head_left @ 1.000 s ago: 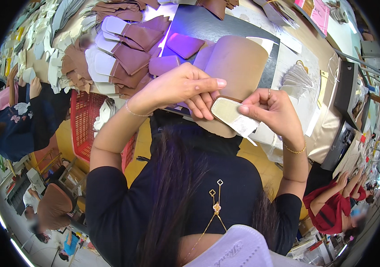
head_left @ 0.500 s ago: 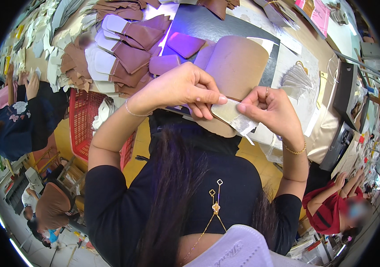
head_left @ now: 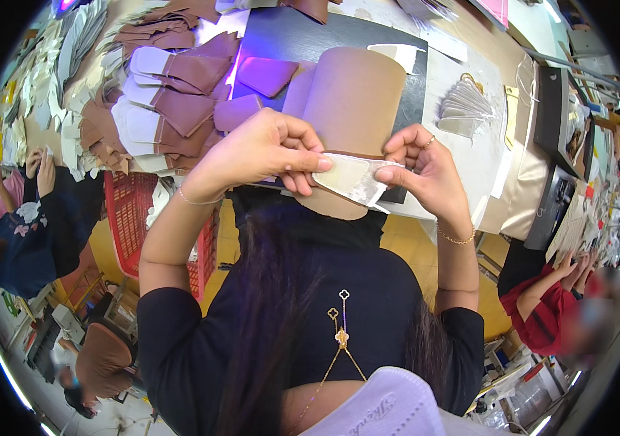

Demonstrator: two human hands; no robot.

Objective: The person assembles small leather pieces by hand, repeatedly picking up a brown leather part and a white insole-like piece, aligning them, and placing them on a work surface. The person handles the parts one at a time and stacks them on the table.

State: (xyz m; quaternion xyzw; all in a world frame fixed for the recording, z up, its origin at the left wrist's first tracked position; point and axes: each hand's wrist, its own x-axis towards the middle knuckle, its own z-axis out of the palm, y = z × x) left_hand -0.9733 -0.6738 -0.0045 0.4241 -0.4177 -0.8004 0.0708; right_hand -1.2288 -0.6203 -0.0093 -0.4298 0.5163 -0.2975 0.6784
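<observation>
A small piece with a pale, whitish backing and a brown leather edge (head_left: 350, 176) lies across a tan, rounded block (head_left: 357, 98) in front of me. My left hand (head_left: 281, 150) pinches its left end between thumb and fingers. At the right end, my right hand (head_left: 426, 168) grips it with thumb and bent fingers. The block's near end shows below the piece. Just left of the block, two brown leather pieces (head_left: 265, 75) rest on and beside a black board (head_left: 274, 40).
Overlapping brown-and-white leather pieces (head_left: 190, 109) cover the table at left. A red plastic basket (head_left: 125, 218) stands below the table edge. Fanned pale pieces (head_left: 466, 110) lie at right, near a dark box-shaped thing (head_left: 561, 120). Other people work on both sides.
The view has shifted, so the table and block appear further left. The piece now lies more level across the block, with both hands still holding its ends.
</observation>
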